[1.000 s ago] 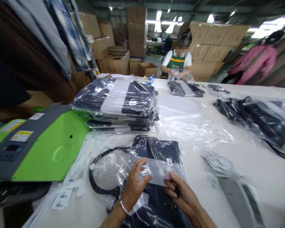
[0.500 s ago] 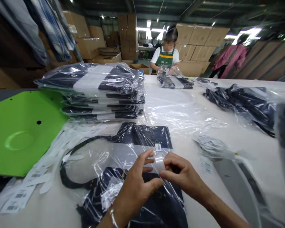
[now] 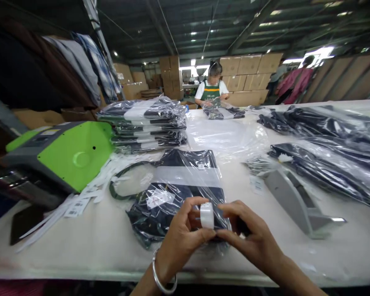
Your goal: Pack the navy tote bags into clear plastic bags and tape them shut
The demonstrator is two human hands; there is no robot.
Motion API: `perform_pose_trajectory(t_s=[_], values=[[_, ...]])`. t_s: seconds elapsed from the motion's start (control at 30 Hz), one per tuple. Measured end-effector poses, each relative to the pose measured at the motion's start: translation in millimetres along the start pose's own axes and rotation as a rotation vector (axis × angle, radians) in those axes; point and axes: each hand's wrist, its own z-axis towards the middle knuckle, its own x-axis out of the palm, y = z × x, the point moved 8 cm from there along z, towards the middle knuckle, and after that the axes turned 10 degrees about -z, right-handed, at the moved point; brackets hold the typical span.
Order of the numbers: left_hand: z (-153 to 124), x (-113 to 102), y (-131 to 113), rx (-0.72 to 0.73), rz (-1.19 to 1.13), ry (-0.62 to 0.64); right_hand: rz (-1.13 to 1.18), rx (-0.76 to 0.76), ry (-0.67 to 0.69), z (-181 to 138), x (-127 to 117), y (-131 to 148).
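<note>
1. Head view: roll (image 3: pixel 207 215), white and tape-like, held up between both hands, over the near part of packet (image 3: pixel 194 191)
2. Left hand (image 3: pixel 185 230): fingers curled, pinching roll, forefinger at upper rim, thumb at lower rim
3. Right hand (image 3: pixel 253 234): thumb and forefinger apart, tips just beside roll's right side; cannot tell if they grip it or a loose end
4. Roll handling, judged: light, fairly stiff, smooth, maybe slippery; take by its rims, thumb opposite forefinger
5. Packet: dark item in clear film, flat on surface (image 3: pixel 95 250), strap loop out left, pale band across; probably soft, floppy, slick outside; take by both side edges
6. Around: stack (image 3: pixel 148 127) beyond packet to left, green machine (image 3: pixel 83 152) at left, labels (image 3: pixel 75 207) between machine and packet, co-worker (image 3: pixel 214 88) across surface
</note>
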Motion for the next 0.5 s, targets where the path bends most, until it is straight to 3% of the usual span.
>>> perform_pose_trajectory(t_s=[0.1,0.17,0.23,0.33,0.5], values=[[-8.8,3.4,4.3,0.008,0.002,-0.072,0.549,0.529,-0.332,-32.5,-16.9,-68.0],[-11.8,6.1,12.2,-0.015,-0.064,-0.115,0.92,0.838,-0.428,-57.1,-6.2,-105.9],[-14.0,11.1,21.9,-0.046,-0.171,-0.129,1.145,1.02,-0.452,-74.7,3.5,-123.6],[-17.4,20.6,34.4,-0.088,-0.304,-0.12,1.241,1.016,-0.464,-85.1,0.8,-118.3],[-21.5,32.7,37.6,-0.032,-0.199,-0.08,1.046,0.66,-0.266,-78.9,-19.7,-50.2]])
